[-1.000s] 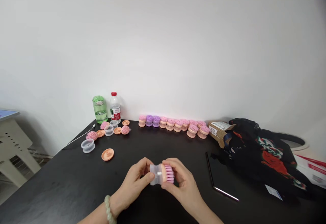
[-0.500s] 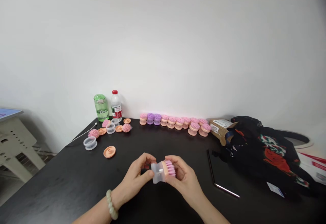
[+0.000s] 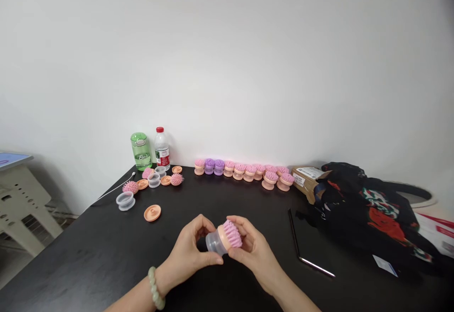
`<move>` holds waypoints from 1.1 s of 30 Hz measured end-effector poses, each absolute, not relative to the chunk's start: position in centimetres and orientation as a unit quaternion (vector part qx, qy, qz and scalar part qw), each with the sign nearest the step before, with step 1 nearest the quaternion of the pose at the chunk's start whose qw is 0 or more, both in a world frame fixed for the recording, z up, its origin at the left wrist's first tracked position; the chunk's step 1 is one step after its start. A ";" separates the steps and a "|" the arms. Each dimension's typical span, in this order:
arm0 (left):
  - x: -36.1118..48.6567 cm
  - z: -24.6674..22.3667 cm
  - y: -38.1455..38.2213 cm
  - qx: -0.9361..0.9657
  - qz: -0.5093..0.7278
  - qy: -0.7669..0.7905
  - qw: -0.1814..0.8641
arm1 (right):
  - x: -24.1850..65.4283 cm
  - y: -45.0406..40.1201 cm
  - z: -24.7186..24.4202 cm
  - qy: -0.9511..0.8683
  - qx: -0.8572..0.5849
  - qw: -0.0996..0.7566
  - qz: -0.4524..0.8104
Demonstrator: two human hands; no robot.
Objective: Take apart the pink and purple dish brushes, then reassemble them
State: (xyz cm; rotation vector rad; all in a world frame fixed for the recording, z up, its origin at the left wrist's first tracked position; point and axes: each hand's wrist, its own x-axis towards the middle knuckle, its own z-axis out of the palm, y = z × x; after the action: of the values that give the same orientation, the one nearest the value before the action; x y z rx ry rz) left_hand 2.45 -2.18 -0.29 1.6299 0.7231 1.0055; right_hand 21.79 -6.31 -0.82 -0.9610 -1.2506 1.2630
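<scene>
Between my two hands is a round scrub brush [image 3: 224, 238], tilted, with pink bristles, a peach ring and a clear plastic base. My left hand [image 3: 193, 246], a beaded bracelet at its wrist, grips the clear base with thumb and fingers. My right hand [image 3: 253, 250] pinches the bristled end from the other side. Left of my hands a loose peach disc [image 3: 152, 213] lies on the black table [image 3: 117, 255]. Near it stands a clear plastic cup piece [image 3: 125, 201].
A row of pink and purple brushes [image 3: 239, 171] lines the wall. Loose bristle heads [image 3: 130, 187], a green bottle [image 3: 141, 151] and a red-capped water bottle [image 3: 162, 149] stand at the back left. On the right are a bent dark rod [image 3: 299, 256], a cardboard box [image 3: 308, 179] and a black bag [image 3: 365, 212].
The brush has turned in my hands, its bristles now pointing more upward. My left thumb has slid right, along the underside of the clear base.
</scene>
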 end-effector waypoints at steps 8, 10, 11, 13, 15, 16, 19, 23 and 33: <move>2.7 -1.2 -2.3 0.713 0.402 0.344 0.459 | 21.3 -6.2 -1.1 -0.533 -0.390 0.541 0.521; 2.7 -1.2 -2.3 0.720 0.397 0.354 0.446 | 21.2 -6.3 -1.0 -0.538 -0.391 0.540 0.516; 2.7 -1.1 -2.3 0.723 0.394 0.358 0.441 | 21.1 -6.2 -1.0 -0.539 -0.393 0.539 0.514; 2.6 -1.1 -2.4 0.727 0.388 0.365 0.433 | 21.1 -6.2 -1.1 -0.541 -0.398 0.539 0.508; 2.7 -1.0 -2.5 0.733 0.381 0.375 0.421 | 21.2 -6.1 -1.2 -0.548 -0.398 0.539 0.501; 2.7 -1.0 -2.6 0.737 0.376 0.381 0.412 | 21.2 -6.0 -1.4 -0.552 -0.399 0.538 0.496; 2.9 -0.9 -2.9 0.753 0.359 0.396 0.384 | 21.2 -6.0 -1.8 -0.573 -0.414 0.527 0.471; 3.2 -0.7 -2.9 0.786 0.352 0.368 0.351 | 20.8 -6.2 -2.3 -0.612 -0.484 0.496 0.381; 2.0 1.3 -3.0 0.643 0.448 0.300 0.545 | 22.4 -1.7 -4.8 -0.559 -0.496 0.569 0.343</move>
State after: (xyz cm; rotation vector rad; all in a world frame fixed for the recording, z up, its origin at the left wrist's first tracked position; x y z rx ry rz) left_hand 2.00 -2.99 1.28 1.5250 0.7112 1.0620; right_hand 22.41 -1.66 -4.81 -1.1640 -1.3118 0.8059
